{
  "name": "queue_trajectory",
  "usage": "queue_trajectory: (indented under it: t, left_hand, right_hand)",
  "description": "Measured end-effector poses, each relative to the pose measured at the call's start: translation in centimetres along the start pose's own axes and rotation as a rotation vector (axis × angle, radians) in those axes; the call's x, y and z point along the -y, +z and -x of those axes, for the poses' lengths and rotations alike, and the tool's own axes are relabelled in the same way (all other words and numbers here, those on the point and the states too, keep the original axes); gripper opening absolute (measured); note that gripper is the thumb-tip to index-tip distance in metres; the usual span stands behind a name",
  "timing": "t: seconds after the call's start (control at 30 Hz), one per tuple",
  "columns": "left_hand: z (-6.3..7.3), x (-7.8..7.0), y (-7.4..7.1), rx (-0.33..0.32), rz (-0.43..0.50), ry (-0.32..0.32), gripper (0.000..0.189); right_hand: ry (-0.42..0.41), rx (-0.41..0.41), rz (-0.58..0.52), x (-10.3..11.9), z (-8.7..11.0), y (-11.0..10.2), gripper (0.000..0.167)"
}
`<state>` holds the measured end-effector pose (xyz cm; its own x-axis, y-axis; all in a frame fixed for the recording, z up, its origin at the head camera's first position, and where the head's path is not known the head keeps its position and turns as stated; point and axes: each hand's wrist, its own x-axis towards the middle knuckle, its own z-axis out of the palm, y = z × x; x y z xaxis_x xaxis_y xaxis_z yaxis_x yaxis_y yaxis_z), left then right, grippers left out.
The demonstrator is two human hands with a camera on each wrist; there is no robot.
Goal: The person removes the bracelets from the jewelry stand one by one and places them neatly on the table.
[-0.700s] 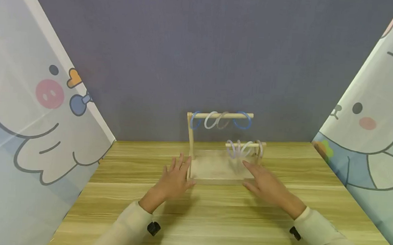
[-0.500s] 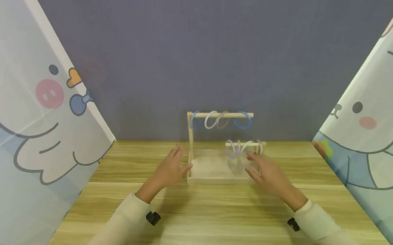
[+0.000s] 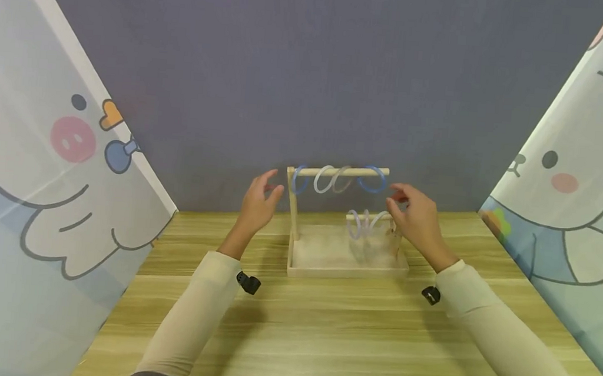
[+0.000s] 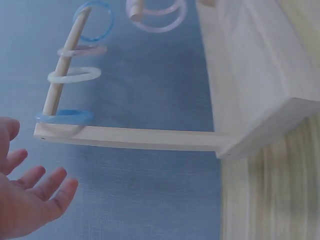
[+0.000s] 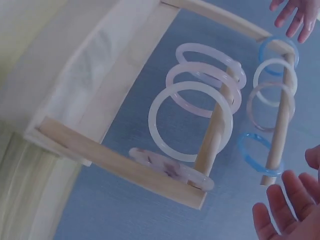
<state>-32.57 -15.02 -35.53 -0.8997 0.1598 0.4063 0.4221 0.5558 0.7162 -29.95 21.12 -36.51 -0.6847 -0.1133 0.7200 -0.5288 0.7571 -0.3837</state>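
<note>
A wooden bangle stand (image 3: 348, 271) has a tall upper bar and a shorter lower bar. From the upper bar hang a blue bangle (image 3: 300, 179) by the post, a white bangle (image 3: 317, 180), a brownish bangle (image 5: 252, 107) and another blue bangle (image 5: 245, 155) near the free end. Lilac (image 5: 182, 50), pink (image 5: 172, 80), white (image 5: 154, 120) and mottled (image 5: 150, 161) bangles circle the lower bar. My left hand (image 3: 257, 206), fingers loosely bent and holding nothing, is beside the upper bar's post. Past that bar's free end, my right hand (image 3: 417, 216) is also empty, fingers relaxed.
The stand's shallow tray base sits on a wood-grain table (image 3: 332, 344), near its back edge. A grey-blue backdrop (image 3: 310, 82) rises behind. Cartoon-printed panels (image 3: 25, 190) flank both sides. Black straps (image 3: 248, 282) hang at the sleeve cuffs.
Both hands have lifted from low beside the tray base to about the upper bar's height, one on each side. The fingers have bent a little. The stand and bangles look the same.
</note>
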Motion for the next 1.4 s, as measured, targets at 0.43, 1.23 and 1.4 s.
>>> queue_trajectory:
  t: [0.43, 1.23, 1.4]
  left_hand:
    - [-4.0, -0.3, 0.0, -0.008, 0.089, -0.020, 0.051]
    - [-5.5, 0.0, 1.2, -0.033, 0.006, -0.050, 0.037]
    - [-5.4, 0.1, 1.0, -0.018, 0.027, -0.069, 0.037]
  right_hand:
    - [0.314, 0.062, 0.005, -0.3, -3.2, 1.8, 0.038]
    - [0.275, 0.027, -0.029, 1.1, -4.1, 3.0, 0.029]
    - [0.294, 0.050, -0.037, 1.0, -4.1, 3.1, 0.030]
